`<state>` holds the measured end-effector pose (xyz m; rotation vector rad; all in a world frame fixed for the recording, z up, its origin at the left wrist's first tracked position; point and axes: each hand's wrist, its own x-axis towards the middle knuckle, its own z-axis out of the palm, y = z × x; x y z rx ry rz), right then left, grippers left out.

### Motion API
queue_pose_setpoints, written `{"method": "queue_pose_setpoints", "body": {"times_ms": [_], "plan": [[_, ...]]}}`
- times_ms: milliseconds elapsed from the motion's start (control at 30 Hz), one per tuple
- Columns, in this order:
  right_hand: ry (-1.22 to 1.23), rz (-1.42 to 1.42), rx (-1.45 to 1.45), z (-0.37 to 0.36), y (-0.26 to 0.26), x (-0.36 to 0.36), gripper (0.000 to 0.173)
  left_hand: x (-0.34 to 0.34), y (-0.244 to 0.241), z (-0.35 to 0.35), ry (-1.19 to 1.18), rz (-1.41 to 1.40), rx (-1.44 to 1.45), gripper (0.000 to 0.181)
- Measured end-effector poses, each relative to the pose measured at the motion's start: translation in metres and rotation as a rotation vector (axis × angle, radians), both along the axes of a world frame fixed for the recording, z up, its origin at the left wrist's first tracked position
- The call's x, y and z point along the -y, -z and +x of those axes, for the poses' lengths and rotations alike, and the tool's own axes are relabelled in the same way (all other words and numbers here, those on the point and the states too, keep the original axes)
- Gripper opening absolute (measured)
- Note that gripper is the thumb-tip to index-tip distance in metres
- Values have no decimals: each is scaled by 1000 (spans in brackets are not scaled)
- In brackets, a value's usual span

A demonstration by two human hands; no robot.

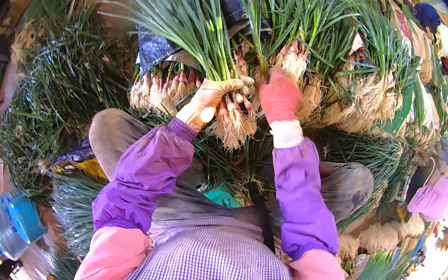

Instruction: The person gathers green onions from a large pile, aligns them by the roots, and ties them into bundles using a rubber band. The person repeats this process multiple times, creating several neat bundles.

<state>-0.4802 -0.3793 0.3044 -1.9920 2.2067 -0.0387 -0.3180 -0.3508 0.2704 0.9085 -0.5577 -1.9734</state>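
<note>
My left hand [217, 93], in a light glove, is closed around a bunch of green onions [218, 51]. Their leaves fan up and to the left, while the pinkish bulbs and pale roots hang below my fist. Just to the right, my right hand [278, 94], in a red glove with a white cuff, is blurred; its fingertips are near the stems of other green onions, and whether it grips any is not clear. Beyond both hands lies a row of rooted green onions [294, 62], partly under a dark blue cloth [155, 49].
Loose green leaves [77, 67] are heaped at the left. More onion bundles [374, 91] lie at the right. Blue plastic containers [23, 216] stand at the lower left. A person in pink [433, 193] is at the far right. My bent knees flank the work.
</note>
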Motion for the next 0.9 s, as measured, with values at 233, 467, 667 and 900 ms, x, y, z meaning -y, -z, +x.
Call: {"method": "queue_pose_setpoints", "body": {"times_ms": [233, 467, 667, 900], "plan": [[-235, -274, 315, -8, 6, -48, 20, 5, 10, -10, 78, -112, 99, 25], [41, 89, 870, -38, -9, -3, 48, -2, 2, -20, 172, -95, 73, 26], [290, -67, 1566, 14, 5, -17, 26, -4, 11, -16, 43, -111, 125, 26], [-58, -58, 373, 31, -9, 0, 37, -21, 5, -25, 10, -117, 311, 22]]}}
